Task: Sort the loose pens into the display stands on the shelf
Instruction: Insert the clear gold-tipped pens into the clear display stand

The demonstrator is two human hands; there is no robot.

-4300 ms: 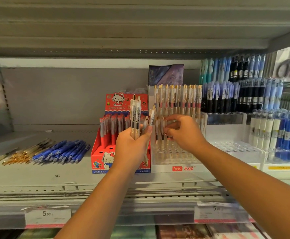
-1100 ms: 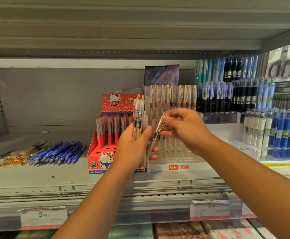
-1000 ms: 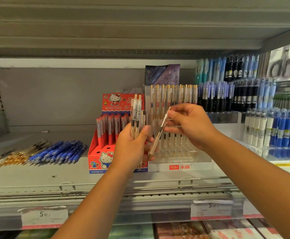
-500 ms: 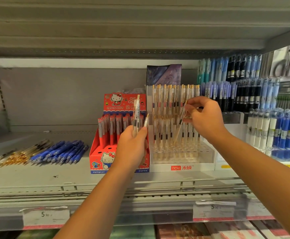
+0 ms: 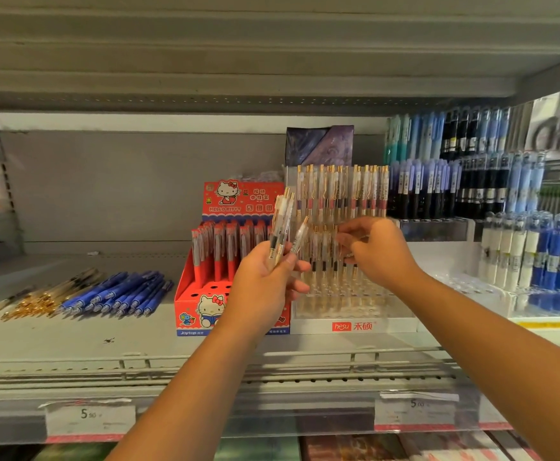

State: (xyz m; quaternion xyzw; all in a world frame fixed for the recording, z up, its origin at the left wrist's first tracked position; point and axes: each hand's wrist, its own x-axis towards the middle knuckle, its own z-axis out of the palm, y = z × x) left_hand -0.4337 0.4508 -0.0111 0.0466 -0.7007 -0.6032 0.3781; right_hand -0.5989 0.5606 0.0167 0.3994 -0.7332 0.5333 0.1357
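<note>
Several clear gold-clipped pens (image 5: 282, 224) in hand before the display stand.

Left hand (image 5: 265, 287) clasps the bunch upright, fanned slightly, in front of the red cartoon-cat box (image 5: 238, 201) and the left edge of the clear tiered stand (image 5: 355, 324). The stand carries rows of matching pens, all upright. Right hand (image 5: 378, 251) is at the stand's middle row, fingers curled; whether they pinch a pen cannot be told. Loose blue pens (image 5: 118, 294) and loose gold-tipped pens (image 5: 32, 301) lie flat on the shelf (image 5: 72, 344), well to the left.
</note>
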